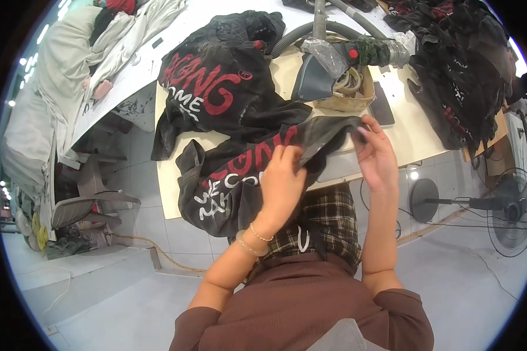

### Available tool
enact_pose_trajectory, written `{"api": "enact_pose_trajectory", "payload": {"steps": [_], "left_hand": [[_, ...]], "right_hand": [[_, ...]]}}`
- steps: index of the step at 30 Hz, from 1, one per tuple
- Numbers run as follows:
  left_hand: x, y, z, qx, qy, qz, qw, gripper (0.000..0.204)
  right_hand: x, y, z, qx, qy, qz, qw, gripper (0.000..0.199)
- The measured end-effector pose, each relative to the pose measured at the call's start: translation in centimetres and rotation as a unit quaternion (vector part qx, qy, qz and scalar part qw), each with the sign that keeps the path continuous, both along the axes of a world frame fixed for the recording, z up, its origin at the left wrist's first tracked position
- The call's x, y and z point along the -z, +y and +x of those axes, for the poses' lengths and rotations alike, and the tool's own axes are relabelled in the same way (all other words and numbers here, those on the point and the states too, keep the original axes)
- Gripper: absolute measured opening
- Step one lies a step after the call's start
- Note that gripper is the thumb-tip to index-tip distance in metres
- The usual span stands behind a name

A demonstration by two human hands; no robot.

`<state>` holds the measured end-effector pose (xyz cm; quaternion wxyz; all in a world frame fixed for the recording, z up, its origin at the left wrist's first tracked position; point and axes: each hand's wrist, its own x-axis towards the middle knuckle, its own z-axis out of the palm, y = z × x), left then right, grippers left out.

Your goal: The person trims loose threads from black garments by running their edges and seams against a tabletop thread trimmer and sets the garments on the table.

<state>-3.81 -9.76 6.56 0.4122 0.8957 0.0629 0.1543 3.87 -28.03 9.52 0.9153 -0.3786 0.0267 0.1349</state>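
Left hand [282,178] closed over a fold of black printed garment [240,175], pinching its dark edge just beside the right. Right hand [376,153] gripping the same strip of cloth, fingers curled around it, the garment spilling leftward across the cream table [404,126]. Above both hands, a steam iron [325,73] resting; further right, a heap of black clothes [457,70].

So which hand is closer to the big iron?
The right hand. It pinches the black garment just below the iron; the left hand grips the fabric lower and farther away.
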Motion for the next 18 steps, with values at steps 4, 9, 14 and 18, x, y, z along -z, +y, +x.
{"api": "enact_pose_trajectory", "payload": {"steps": [4,9,14,18], "left_hand": [[1.7,4.0,-0.1,-0.042,0.238,-0.121,0.963,0.022],[0.1,6.0,-0.2,-0.039,0.115,-0.624,0.772,0.016],[-0.6,5.0,-0.2,0.019,0.111,-0.715,0.69,0.015],[-0.3,4.2,-0.2,0.029,0.113,-0.687,0.718,0.018]], "right_hand": [[0.5,-0.7,-0.6,0.07,0.014,-0.009,0.997,0.022],[3.3,-0.9,-0.8,-0.005,-0.004,-0.341,0.94,0.021],[1.6,3.3,-2.6,0.093,-0.344,-0.619,0.7,0.023],[-0.6,6.1,-3.1,0.013,-0.403,-0.564,0.721,0.025]]}}
